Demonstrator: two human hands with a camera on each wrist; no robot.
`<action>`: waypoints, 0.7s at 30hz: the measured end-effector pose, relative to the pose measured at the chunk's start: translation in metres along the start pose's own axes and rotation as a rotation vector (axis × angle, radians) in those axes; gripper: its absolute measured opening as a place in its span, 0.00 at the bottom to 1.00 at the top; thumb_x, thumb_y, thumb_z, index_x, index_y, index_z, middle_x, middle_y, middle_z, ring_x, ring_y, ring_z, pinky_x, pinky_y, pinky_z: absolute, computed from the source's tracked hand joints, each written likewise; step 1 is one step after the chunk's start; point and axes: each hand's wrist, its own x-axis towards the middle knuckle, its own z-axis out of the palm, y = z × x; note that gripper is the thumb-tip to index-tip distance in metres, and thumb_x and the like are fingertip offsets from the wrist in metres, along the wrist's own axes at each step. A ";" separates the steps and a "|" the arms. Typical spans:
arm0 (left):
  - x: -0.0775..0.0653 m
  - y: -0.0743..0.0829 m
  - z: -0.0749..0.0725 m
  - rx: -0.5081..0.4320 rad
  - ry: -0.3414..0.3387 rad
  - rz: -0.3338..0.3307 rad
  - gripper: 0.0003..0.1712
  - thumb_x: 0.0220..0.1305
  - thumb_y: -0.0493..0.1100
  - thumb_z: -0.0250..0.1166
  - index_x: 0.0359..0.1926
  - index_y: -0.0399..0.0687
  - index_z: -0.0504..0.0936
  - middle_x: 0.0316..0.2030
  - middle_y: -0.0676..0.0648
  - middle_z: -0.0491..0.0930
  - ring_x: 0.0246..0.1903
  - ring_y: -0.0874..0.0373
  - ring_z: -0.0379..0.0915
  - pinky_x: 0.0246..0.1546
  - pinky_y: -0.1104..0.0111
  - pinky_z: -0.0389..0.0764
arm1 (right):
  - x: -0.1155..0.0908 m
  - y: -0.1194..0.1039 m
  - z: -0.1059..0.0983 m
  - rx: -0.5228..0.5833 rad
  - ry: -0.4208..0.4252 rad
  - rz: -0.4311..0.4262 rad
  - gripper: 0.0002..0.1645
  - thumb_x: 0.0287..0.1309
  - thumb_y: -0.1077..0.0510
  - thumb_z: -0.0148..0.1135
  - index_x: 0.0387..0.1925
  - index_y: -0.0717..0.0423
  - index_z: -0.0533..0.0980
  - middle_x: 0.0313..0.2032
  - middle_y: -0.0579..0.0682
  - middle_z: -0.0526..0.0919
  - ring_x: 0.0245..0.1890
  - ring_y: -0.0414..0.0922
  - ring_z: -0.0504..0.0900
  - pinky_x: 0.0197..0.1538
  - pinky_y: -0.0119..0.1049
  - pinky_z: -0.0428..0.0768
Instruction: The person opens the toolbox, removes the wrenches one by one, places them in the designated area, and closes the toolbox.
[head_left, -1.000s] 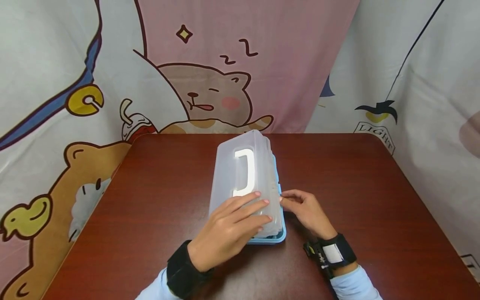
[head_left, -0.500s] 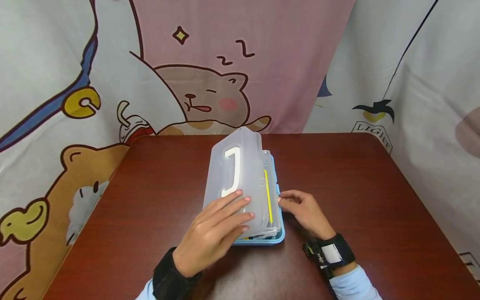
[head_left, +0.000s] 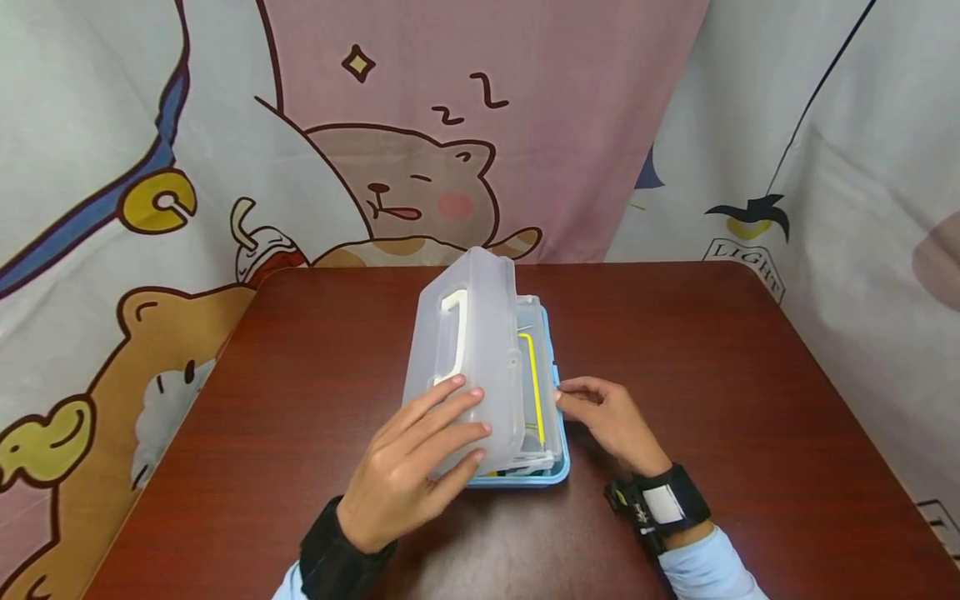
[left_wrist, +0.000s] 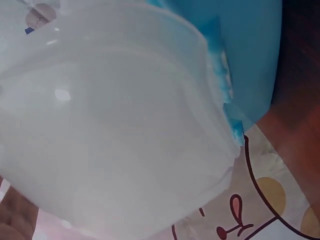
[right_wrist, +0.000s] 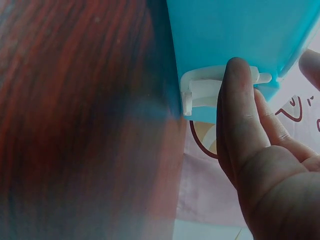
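A storage box with a light blue base (head_left: 551, 477) and a translucent lid (head_left: 498, 367) stands on the table. The lid is partly raised and leans to the left. My left hand (head_left: 401, 471) rests on its outside with fingers spread, near the white handle (head_left: 461, 333). At the box's right side, my right hand (head_left: 611, 421) holds its fingers straight against the white latch (right_wrist: 202, 90), with the thumb apart. Through the gap shows a clear inner tray (head_left: 553, 446) with a thin yellow bent piece (head_left: 536, 387).
The dark red-brown table (head_left: 712, 375) extends on both sides of the box. Behind it hangs a cloth (head_left: 585, 125) printed with cartoon animals. Black straps (head_left: 678, 500) wrap both wrists.
My left hand has moved left with the lid, which now leans further and uncovers the tray and yellow piece. The right hand stays at the box's side.
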 end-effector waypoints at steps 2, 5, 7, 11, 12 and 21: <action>0.002 0.000 0.002 0.031 -0.003 0.008 0.15 0.72 0.52 0.68 0.47 0.45 0.88 0.58 0.41 0.83 0.61 0.42 0.77 0.67 0.59 0.74 | 0.000 -0.001 0.000 -0.001 0.004 -0.002 0.27 0.67 0.45 0.70 0.57 0.61 0.81 0.50 0.57 0.87 0.46 0.50 0.87 0.53 0.48 0.84; 0.004 -0.001 0.004 0.063 -0.017 0.018 0.19 0.62 0.56 0.76 0.44 0.47 0.88 0.57 0.42 0.84 0.60 0.43 0.76 0.64 0.57 0.77 | 0.000 -0.001 0.000 -0.002 0.008 -0.008 0.27 0.66 0.45 0.70 0.57 0.62 0.81 0.50 0.57 0.87 0.46 0.50 0.87 0.53 0.49 0.84; 0.005 -0.001 0.005 0.076 -0.027 0.025 0.21 0.57 0.56 0.79 0.43 0.47 0.88 0.56 0.43 0.84 0.59 0.43 0.76 0.62 0.56 0.78 | 0.000 0.000 0.000 0.002 0.006 -0.010 0.28 0.66 0.45 0.70 0.56 0.62 0.81 0.50 0.57 0.87 0.46 0.50 0.87 0.54 0.50 0.84; 0.006 -0.002 0.006 0.083 0.005 0.047 0.19 0.58 0.54 0.78 0.43 0.47 0.89 0.54 0.42 0.86 0.56 0.43 0.77 0.60 0.56 0.79 | 0.000 0.002 0.000 0.009 -0.002 -0.001 0.28 0.66 0.46 0.70 0.57 0.62 0.81 0.50 0.57 0.86 0.46 0.50 0.87 0.54 0.49 0.84; 0.006 -0.002 0.006 0.083 0.025 0.050 0.18 0.60 0.54 0.77 0.43 0.47 0.89 0.54 0.42 0.86 0.55 0.43 0.77 0.60 0.57 0.79 | 0.000 0.002 0.000 0.013 -0.002 0.000 0.28 0.66 0.46 0.70 0.57 0.62 0.81 0.50 0.57 0.86 0.46 0.50 0.87 0.54 0.49 0.84; 0.002 -0.004 0.005 -0.001 0.140 -0.018 0.16 0.69 0.52 0.70 0.42 0.43 0.90 0.51 0.39 0.87 0.49 0.42 0.77 0.56 0.61 0.78 | 0.004 0.000 -0.002 0.011 -0.046 -0.013 0.29 0.66 0.44 0.71 0.57 0.62 0.81 0.51 0.58 0.86 0.46 0.50 0.87 0.52 0.47 0.84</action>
